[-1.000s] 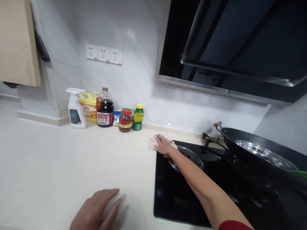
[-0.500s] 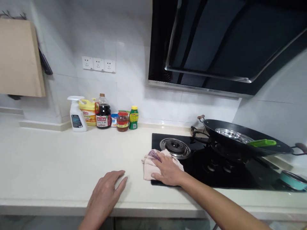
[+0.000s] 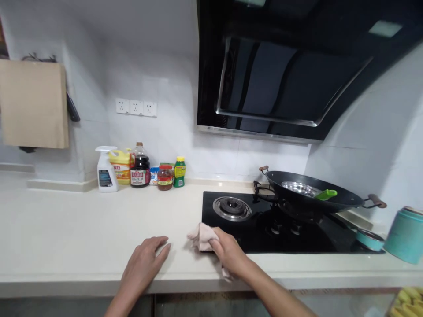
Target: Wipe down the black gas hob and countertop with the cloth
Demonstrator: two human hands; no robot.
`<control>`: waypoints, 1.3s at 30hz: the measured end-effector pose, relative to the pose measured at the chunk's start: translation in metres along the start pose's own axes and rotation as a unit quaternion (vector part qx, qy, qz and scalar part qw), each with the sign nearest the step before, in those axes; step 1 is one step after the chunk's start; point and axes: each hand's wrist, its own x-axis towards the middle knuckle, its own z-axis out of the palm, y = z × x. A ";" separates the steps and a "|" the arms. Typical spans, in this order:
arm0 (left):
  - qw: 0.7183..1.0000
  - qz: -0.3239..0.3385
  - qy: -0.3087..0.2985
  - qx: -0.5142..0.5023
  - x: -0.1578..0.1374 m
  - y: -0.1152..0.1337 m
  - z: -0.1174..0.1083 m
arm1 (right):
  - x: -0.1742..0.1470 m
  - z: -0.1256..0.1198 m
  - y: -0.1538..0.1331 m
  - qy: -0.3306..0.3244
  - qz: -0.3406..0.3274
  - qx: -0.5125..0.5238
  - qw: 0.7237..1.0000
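Note:
A pale pink cloth point(image 3: 202, 237) is bunched in my right hand point(image 3: 229, 252), whose fingers are closed round it. That hand is over the front left corner of the black gas stove point(image 3: 254, 240), and one end of the cloth hangs below it toward the counter's front edge. My left hand point(image 3: 145, 262) rests near the front of the white counter point(image 3: 82, 233), left of the cloth. Its fingers are loosely bent, thumb apart, and nothing is in it. The stove's left burner point(image 3: 232, 208) is bare.
A black wok point(image 3: 317, 193) with a steel plate and a green-handled utensil sits on the right burner. Along the wall stand a spray bottle point(image 3: 106, 171), a soy sauce bottle point(image 3: 140, 169), a jar point(image 3: 165, 178) and a green bottle point(image 3: 179, 172). A range hood point(image 3: 264, 88) overhangs the stove.
My right hand has gone from pressing the spread cloth flat by the left burner to gripping it bunched, nearer the front edge. My left hand has hardly moved. The view has shifted.

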 end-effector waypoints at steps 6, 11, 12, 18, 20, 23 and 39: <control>1.000 0.011 0.029 -0.006 0.004 -0.011 0.007 | 0.022 -0.070 0.070 0.120 0.161 0.143 0.969; 1.000 0.007 0.026 -0.002 0.005 -0.009 0.002 | -0.017 -0.119 0.125 0.211 0.251 0.025 0.944; 1.000 0.007 0.019 -0.002 0.006 -0.008 0.000 | -0.028 -0.122 0.129 0.217 0.249 0.009 0.944; 0.997 0.023 -0.035 -0.065 0.024 0.024 -0.001 | -0.089 -0.131 0.136 0.261 0.116 -0.149 0.947; 0.991 0.081 -0.055 -0.087 0.035 0.060 0.004 | -0.106 -0.141 0.143 0.298 0.122 -0.183 0.929; 0.981 0.155 -0.098 -0.063 0.059 0.132 0.023 | -0.124 -0.157 0.159 0.325 0.149 -0.257 0.898; 0.904 0.210 -0.373 0.008 0.131 0.301 0.173 | -0.137 -0.161 0.186 0.253 0.180 -0.277 0.909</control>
